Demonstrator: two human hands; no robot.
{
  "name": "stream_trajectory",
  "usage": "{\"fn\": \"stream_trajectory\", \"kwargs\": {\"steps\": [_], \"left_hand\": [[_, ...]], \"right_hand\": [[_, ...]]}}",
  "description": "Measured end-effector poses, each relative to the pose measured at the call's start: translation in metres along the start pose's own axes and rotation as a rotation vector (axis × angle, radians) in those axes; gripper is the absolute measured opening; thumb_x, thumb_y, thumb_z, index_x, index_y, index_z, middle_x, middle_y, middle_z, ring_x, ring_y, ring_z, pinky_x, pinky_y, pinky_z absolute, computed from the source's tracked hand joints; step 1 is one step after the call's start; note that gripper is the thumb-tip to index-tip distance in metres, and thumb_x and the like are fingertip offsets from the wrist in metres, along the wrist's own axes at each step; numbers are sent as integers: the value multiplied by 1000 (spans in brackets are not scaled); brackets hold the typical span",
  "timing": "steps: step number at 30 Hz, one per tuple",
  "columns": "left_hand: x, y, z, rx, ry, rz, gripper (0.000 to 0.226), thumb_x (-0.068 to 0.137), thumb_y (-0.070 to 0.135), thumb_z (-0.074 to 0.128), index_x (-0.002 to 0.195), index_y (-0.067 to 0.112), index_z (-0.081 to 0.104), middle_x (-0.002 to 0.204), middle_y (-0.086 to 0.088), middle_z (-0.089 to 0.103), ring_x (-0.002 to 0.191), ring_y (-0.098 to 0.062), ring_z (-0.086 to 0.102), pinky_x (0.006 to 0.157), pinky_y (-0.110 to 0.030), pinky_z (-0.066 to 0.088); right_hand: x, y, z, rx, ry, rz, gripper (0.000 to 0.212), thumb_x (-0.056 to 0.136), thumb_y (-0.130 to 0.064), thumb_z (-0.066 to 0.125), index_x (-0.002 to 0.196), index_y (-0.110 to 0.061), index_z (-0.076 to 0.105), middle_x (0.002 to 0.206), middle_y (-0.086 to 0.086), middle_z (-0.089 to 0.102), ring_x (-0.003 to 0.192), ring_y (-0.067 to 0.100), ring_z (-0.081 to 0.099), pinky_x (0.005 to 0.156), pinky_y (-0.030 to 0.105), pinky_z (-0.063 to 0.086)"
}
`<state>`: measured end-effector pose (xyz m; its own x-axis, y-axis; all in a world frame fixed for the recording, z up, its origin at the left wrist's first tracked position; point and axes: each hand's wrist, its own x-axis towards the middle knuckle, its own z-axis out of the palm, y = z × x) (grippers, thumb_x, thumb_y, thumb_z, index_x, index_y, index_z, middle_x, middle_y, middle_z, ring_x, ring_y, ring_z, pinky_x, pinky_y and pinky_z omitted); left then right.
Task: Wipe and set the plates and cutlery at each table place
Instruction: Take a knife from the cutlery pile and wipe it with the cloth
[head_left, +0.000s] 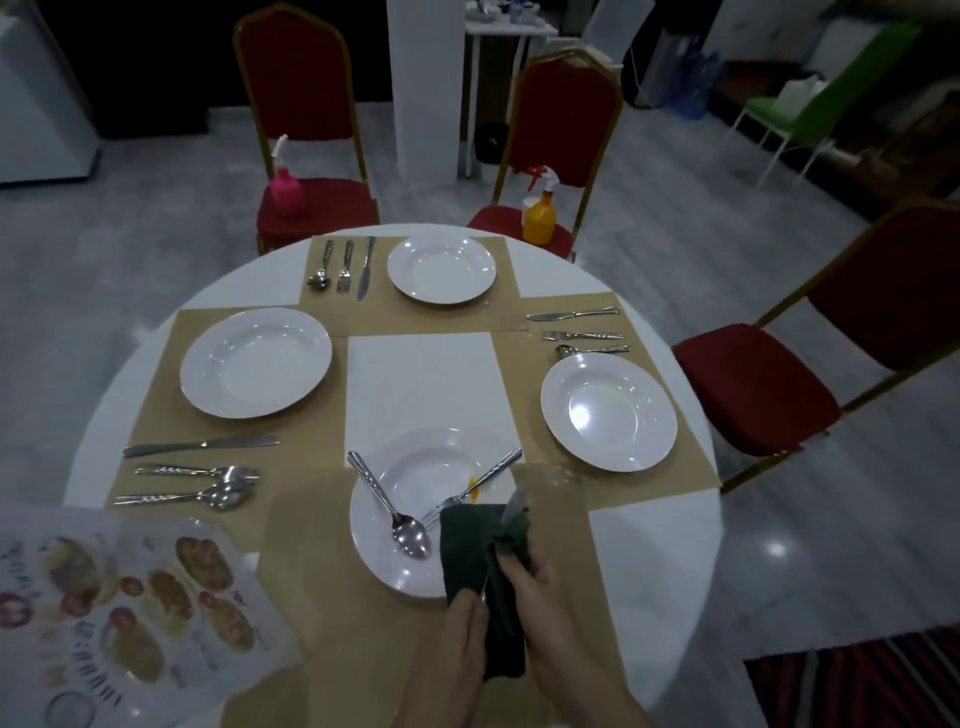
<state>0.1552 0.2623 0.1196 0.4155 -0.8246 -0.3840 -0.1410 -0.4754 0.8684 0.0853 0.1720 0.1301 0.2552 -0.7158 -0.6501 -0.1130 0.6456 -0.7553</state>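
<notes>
Wiping the knife (514, 506) at the near place: the right hand (540, 587) grasps the dark cloth (485, 561) round its blade, the left hand (465, 631) pinching its handle. Next, I judge, lay it beside the near plate (415, 499), which holds a spoon (392, 506), a fork (475, 491) and an orange smear.

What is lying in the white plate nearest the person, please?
In the white plate, a steel spoon and a steel fork lie crossed beside an orange smear. The dark green cloth covers its right edge.
</notes>
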Motion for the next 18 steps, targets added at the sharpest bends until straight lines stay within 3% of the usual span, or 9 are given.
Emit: {"fn": "stream_trajectory", "kwargs": {"steps": [3,6,9,12,15,18], "left_hand": [[-6,13,1,-155,-91,-16,33,101,11,40,69,13,47,51,2,44,47,-9,38,53,-30,33],[-8,32,-1,-279,-146,-96,33,102,14,37,70,13,45,46,4,34,38,-8,26,39,-21,20],[-5,48,-6,-352,-171,-145,30,102,18,35,74,12,45,48,3,30,38,-8,19,44,-20,11],[-9,52,-12,-370,-169,-169,30,102,17,36,73,12,46,48,2,27,38,-9,17,43,-17,12],[-13,49,-15,-338,-47,-159,36,100,15,38,68,10,51,46,3,27,37,-9,18,42,-18,14],[-2,48,-8,-237,137,-100,35,98,16,40,72,8,62,44,9,37,39,-5,29,46,-26,22]], "right_hand": [[12,-10,-6,45,98,32,21,91,-31,65,102,-15,73,95,13,75,92,33,71,88,50,56],[30,-27,-12,111,202,-5,22,90,-26,66,104,-9,69,97,17,72,92,34,69,83,44,57],[52,-46,-18,117,238,-57,24,91,-21,64,111,-7,64,105,16,70,94,30,68,77,37,55],[71,-65,-39,156,319,-20,22,92,-20,64,105,-2,65,102,16,69,94,32,66,85,41,54],[80,-79,-76,190,381,-44,28,92,-22,64,112,-2,65,104,15,69,93,31,65,79,38,53],[64,-76,-92,151,176,-79,27,95,-28,61,113,-9,67,105,11,72,95,26,68,72,33,54]]}}
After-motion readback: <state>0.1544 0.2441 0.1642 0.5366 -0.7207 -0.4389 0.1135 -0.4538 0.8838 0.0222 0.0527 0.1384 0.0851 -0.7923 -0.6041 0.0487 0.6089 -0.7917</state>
